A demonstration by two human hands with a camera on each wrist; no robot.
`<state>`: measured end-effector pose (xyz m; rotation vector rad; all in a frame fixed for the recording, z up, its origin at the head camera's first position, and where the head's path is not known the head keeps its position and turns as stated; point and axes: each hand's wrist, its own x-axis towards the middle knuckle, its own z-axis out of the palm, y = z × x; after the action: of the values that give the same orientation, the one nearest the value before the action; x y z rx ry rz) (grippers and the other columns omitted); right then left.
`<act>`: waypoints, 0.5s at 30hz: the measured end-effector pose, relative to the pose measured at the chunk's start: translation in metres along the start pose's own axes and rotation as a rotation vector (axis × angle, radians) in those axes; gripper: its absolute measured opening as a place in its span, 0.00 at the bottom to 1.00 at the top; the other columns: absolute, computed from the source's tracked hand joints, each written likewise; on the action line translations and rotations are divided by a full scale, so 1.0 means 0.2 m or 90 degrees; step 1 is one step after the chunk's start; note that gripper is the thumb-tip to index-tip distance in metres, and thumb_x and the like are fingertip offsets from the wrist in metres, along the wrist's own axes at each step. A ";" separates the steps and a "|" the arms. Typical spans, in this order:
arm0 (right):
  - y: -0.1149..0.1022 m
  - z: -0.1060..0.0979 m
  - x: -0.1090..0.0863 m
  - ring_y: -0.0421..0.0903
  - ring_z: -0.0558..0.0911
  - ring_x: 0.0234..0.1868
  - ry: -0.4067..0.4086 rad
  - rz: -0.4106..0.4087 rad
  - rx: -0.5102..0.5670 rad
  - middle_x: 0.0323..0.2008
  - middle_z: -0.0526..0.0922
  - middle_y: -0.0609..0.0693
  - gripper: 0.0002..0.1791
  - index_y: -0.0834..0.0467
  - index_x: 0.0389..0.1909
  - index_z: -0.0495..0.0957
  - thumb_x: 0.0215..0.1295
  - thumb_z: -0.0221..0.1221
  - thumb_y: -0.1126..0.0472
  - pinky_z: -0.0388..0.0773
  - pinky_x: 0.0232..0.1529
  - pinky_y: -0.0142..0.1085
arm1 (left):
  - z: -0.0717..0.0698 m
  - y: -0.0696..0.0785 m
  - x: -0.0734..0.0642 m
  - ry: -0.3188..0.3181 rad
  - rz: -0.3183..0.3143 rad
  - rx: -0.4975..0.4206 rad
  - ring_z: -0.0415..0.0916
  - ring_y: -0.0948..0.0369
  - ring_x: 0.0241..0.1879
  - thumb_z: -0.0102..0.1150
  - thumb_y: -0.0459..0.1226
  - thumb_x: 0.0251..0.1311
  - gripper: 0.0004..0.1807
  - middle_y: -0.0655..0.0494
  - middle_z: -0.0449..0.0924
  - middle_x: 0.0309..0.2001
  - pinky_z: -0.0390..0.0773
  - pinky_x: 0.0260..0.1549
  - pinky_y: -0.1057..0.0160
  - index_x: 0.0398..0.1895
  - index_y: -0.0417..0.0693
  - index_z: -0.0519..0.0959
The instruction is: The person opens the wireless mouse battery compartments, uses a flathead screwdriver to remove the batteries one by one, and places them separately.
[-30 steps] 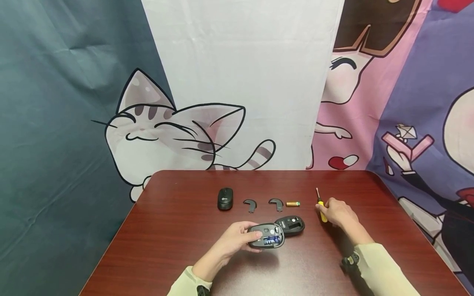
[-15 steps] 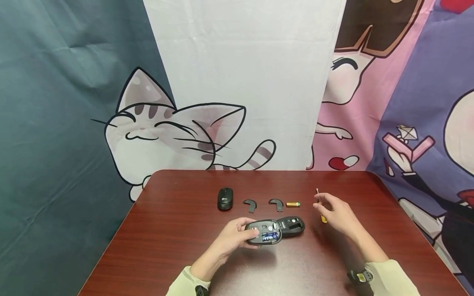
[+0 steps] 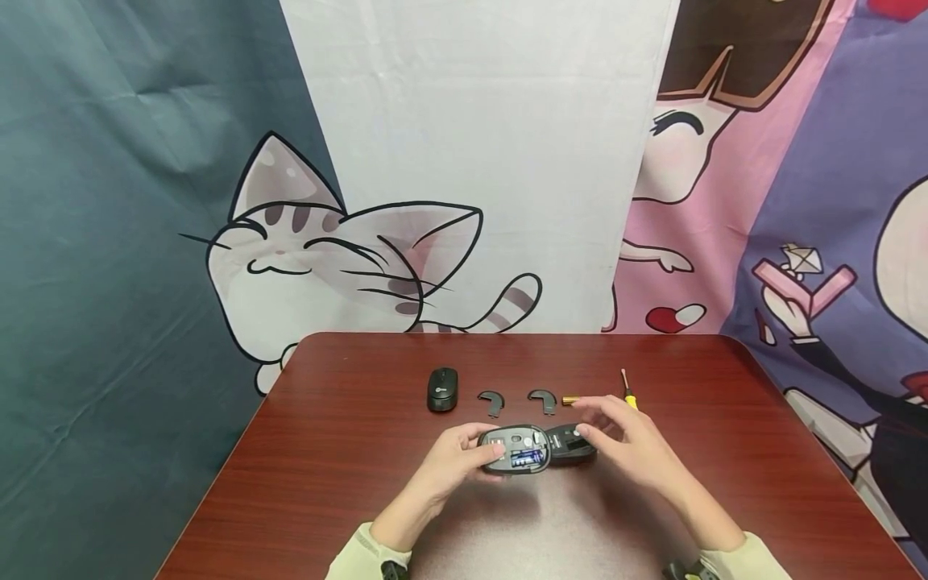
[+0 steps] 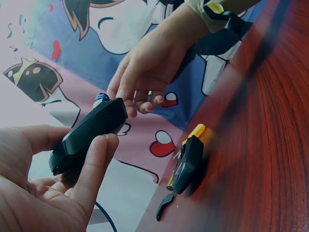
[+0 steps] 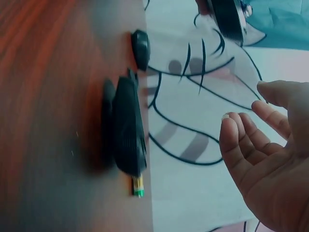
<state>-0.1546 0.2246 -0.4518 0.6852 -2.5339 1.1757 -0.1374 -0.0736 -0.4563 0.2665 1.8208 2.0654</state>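
Observation:
My left hand (image 3: 451,461) holds a computer mouse (image 3: 511,441) above the table, its underside turned up and its battery compartment uncovered. A blue battery (image 3: 527,458) lies in that compartment; in the left wrist view the blue battery's end (image 4: 100,98) sticks up past the mouse's edge. My right hand (image 3: 638,451) hovers just right of the held mouse with bent, loose fingers and nothing in them. Beneath the right fingers in the head view, a second mouse (image 3: 569,448) lies on the table, underside up. The right wrist view shows this second mouse (image 5: 128,125) below the hand.
At the back of the table (image 3: 348,403) stands a black mouse (image 3: 442,390). Two curved dark covers (image 3: 495,401) lie in a row with a gold-and-green battery (image 5: 138,186). A yellow-handled screwdriver (image 3: 629,396) lies at the right, partly behind the right hand.
My right hand has left the screwdriver on the table and moved left toward the held mouse. The left hand keeps its grip, the mouse raised slightly.

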 end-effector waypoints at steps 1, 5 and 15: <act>-0.01 0.01 -0.01 0.34 0.81 0.37 -0.003 -0.005 0.007 0.40 0.82 0.37 0.19 0.47 0.55 0.81 0.65 0.68 0.63 0.83 0.37 0.30 | 0.00 0.00 0.00 -0.001 0.002 0.001 0.86 0.60 0.34 0.65 0.33 0.64 0.24 0.40 0.86 0.44 0.87 0.43 0.46 0.60 0.28 0.74; -0.05 0.05 -0.03 0.35 0.80 0.37 -0.007 -0.030 0.039 0.41 0.81 0.38 0.19 0.46 0.55 0.81 0.65 0.68 0.64 0.83 0.36 0.30 | 0.00 0.00 0.00 -0.006 0.005 0.001 0.86 0.61 0.35 0.64 0.33 0.64 0.24 0.40 0.86 0.45 0.88 0.43 0.47 0.60 0.27 0.74; -0.11 0.09 -0.06 0.37 0.81 0.38 -0.020 -0.046 0.105 0.42 0.81 0.41 0.19 0.46 0.54 0.80 0.65 0.68 0.65 0.83 0.34 0.30 | 0.01 0.00 0.01 -0.012 0.009 -0.002 0.86 0.62 0.35 0.63 0.32 0.64 0.24 0.41 0.86 0.45 0.88 0.43 0.46 0.60 0.26 0.73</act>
<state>-0.1338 0.2027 -0.4533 0.8320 -2.4343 1.3700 -0.1379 -0.0714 -0.4560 0.2965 1.8094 2.0686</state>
